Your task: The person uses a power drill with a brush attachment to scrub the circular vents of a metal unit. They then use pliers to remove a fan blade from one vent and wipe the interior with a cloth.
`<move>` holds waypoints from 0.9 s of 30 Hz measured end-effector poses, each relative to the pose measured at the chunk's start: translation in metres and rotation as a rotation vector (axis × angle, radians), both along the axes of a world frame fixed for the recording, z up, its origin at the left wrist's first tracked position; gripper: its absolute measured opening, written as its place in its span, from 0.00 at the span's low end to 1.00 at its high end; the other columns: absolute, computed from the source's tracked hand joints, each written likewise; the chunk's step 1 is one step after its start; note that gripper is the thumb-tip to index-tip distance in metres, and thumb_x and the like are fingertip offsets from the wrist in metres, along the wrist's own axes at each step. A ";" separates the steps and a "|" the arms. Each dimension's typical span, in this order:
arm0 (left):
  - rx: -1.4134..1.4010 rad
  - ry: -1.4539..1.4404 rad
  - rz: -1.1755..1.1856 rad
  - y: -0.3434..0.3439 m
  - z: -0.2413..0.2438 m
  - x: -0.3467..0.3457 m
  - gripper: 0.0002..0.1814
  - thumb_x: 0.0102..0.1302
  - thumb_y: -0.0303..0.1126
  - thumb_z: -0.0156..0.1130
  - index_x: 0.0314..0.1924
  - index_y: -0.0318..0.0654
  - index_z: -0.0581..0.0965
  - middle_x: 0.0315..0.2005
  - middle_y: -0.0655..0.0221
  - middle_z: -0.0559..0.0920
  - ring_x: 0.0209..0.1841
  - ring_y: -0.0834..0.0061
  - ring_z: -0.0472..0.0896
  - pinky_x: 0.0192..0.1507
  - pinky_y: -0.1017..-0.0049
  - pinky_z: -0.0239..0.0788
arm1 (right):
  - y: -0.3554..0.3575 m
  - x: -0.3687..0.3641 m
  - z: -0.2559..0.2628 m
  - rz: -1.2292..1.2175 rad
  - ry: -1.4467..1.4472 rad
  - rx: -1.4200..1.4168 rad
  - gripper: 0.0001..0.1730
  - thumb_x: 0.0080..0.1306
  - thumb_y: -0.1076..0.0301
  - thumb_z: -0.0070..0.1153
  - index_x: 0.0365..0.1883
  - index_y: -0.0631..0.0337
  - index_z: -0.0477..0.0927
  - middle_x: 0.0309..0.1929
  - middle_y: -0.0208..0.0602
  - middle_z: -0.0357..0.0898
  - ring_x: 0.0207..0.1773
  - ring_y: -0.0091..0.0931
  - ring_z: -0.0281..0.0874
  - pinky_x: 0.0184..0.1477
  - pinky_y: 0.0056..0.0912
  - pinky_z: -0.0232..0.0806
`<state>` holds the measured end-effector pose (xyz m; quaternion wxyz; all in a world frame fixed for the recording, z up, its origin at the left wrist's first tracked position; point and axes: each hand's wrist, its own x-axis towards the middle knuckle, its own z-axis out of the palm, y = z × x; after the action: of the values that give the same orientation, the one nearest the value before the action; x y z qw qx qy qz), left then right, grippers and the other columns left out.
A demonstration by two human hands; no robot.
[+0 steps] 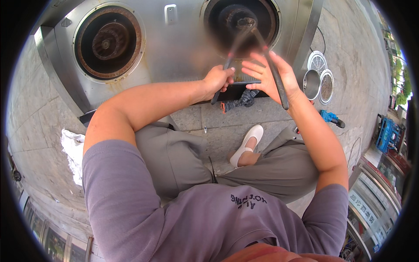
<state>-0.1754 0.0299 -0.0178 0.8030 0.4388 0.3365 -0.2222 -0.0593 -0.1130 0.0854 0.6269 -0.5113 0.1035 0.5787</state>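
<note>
A pair of long-handled pliers (259,35) spans the right burner well (214,31), its jaws over the rusty burner (231,19) at the centre. My left hand (218,81) is closed around the left dark handle. The fingers of my right hand (273,77) are spread, and the other handle lies across its palm without the fingers wrapped round it. Blur hides whether the jaws grip the burner part. Both wells sit in a stainless steel stove top (173,49); a second rusty burner (106,42) fills the left one.
A grey knitted glove (244,100) with an orange cuff hangs at the stove's front edge. Right of the stove are a metal pot (311,84) and round grilles (326,86). A blue-wrapped tool (330,117) and white cloth (72,154) lie on the paving.
</note>
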 end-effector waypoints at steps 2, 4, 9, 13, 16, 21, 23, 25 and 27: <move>-0.044 0.033 0.006 0.000 0.000 0.001 0.10 0.72 0.41 0.49 0.40 0.44 0.70 0.26 0.77 0.74 0.26 0.85 0.70 0.31 0.80 0.65 | -0.001 -0.001 -0.014 -0.031 0.131 0.079 0.39 0.68 0.38 0.40 0.63 0.65 0.62 0.64 0.58 0.63 0.66 0.44 0.62 0.54 0.56 0.66; -0.089 0.023 -0.028 -0.002 0.003 0.002 0.10 0.72 0.43 0.47 0.43 0.46 0.70 0.29 0.78 0.75 0.31 0.85 0.72 0.37 0.78 0.66 | 0.001 0.002 -0.023 -0.036 0.220 0.236 0.38 0.66 0.38 0.43 0.58 0.65 0.67 0.58 0.55 0.69 0.62 0.42 0.67 0.54 0.55 0.66; -0.154 0.009 -0.123 0.005 0.008 0.003 0.13 0.73 0.46 0.44 0.47 0.48 0.69 0.36 0.76 0.78 0.38 0.83 0.74 0.44 0.74 0.65 | 0.006 0.004 -0.026 -0.063 0.288 0.329 0.37 0.65 0.38 0.46 0.54 0.65 0.71 0.54 0.58 0.72 0.58 0.45 0.70 0.55 0.58 0.65; -0.168 0.029 -0.037 0.001 0.016 0.000 0.12 0.72 0.44 0.47 0.45 0.46 0.69 0.33 0.75 0.76 0.34 0.83 0.74 0.39 0.76 0.66 | 0.004 0.015 -0.018 0.015 0.112 0.157 0.35 0.66 0.50 0.45 0.64 0.66 0.60 0.64 0.65 0.60 0.66 0.50 0.61 0.55 0.58 0.66; -0.052 0.036 -0.041 -0.001 0.009 0.001 0.10 0.71 0.41 0.48 0.44 0.44 0.70 0.29 0.76 0.75 0.28 0.84 0.71 0.31 0.79 0.65 | 0.002 0.031 -0.004 0.135 -0.226 -0.133 0.25 0.67 0.65 0.47 0.61 0.63 0.62 0.44 0.48 0.77 0.39 0.33 0.78 0.45 0.39 0.74; 0.011 0.019 -0.026 0.001 0.005 0.000 0.10 0.71 0.38 0.49 0.43 0.41 0.70 0.25 0.77 0.72 0.23 0.86 0.66 0.25 0.81 0.61 | -0.002 0.035 0.003 0.155 -0.299 -0.185 0.09 0.70 0.70 0.45 0.47 0.60 0.67 0.21 0.24 0.64 0.14 0.15 0.56 0.26 0.24 0.62; 0.022 0.018 -0.021 0.003 0.005 -0.001 0.10 0.70 0.38 0.49 0.43 0.40 0.70 0.24 0.77 0.71 0.22 0.86 0.65 0.24 0.82 0.59 | -0.003 0.036 0.002 0.195 -0.336 -0.216 0.17 0.71 0.67 0.44 0.56 0.62 0.65 0.20 0.22 0.61 0.14 0.14 0.54 0.27 0.23 0.62; 0.031 0.011 -0.018 0.004 0.007 -0.002 0.10 0.70 0.38 0.49 0.42 0.39 0.70 0.23 0.78 0.69 0.21 0.86 0.64 0.23 0.82 0.58 | -0.004 0.039 0.004 0.239 -0.351 -0.233 0.21 0.71 0.65 0.43 0.60 0.63 0.63 0.20 0.21 0.59 0.14 0.13 0.53 0.27 0.22 0.61; 0.107 0.006 -0.018 0.006 0.011 -0.003 0.10 0.70 0.37 0.49 0.41 0.39 0.71 0.21 0.78 0.68 0.20 0.86 0.63 0.21 0.82 0.56 | -0.008 0.048 0.012 0.287 -0.345 -0.239 0.21 0.71 0.65 0.43 0.60 0.64 0.63 0.19 0.20 0.58 0.13 0.13 0.52 0.26 0.21 0.60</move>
<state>-0.1786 0.0355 -0.0067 0.7754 0.4835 0.3464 -0.2123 -0.0115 -0.1207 0.0974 0.4819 -0.6823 -0.0108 0.5496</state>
